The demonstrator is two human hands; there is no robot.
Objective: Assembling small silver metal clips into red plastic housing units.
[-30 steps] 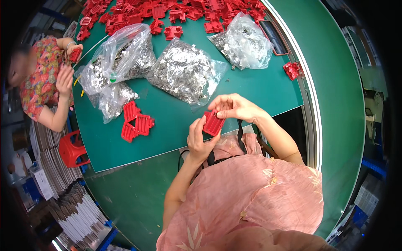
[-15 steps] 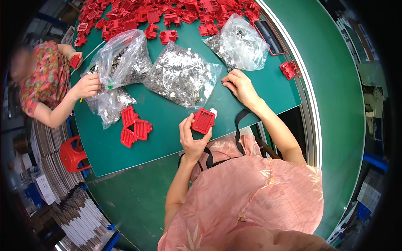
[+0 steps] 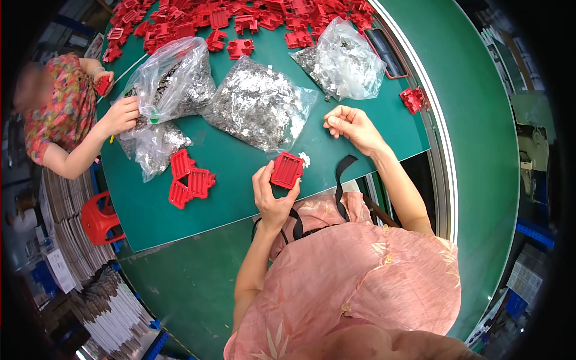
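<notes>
My left hand [image 3: 275, 198] grips a red plastic battery-holder-like frame [image 3: 287, 170] with slots, tilted above the near edge of the green table [image 3: 240, 207]. Just right of the frame lies a small heap of silvery metal pieces [image 3: 304, 159]. My right hand [image 3: 355, 129] is raised with thumb and forefinger pinched together; whatever may be between them is too small to make out. Between and beyond my hands sits a clear plastic bag of small metal pieces [image 3: 261, 105]. Another such bag [image 3: 345, 60] lies farther right.
Three red plastic frames [image 3: 190, 179] sit together at left. A big pile of red frames [image 3: 198, 21] covers the far side. A co-worker's hand [image 3: 122, 116] touches an opened bag [image 3: 174, 81]. A phone [image 3: 386, 53] and one red frame [image 3: 411, 101] lie by the right rail.
My right hand has drawn back from beside the right-hand bag, a little toward me, its fingers now pinched. My left hand still holds the red frame in nearly the same place.
</notes>
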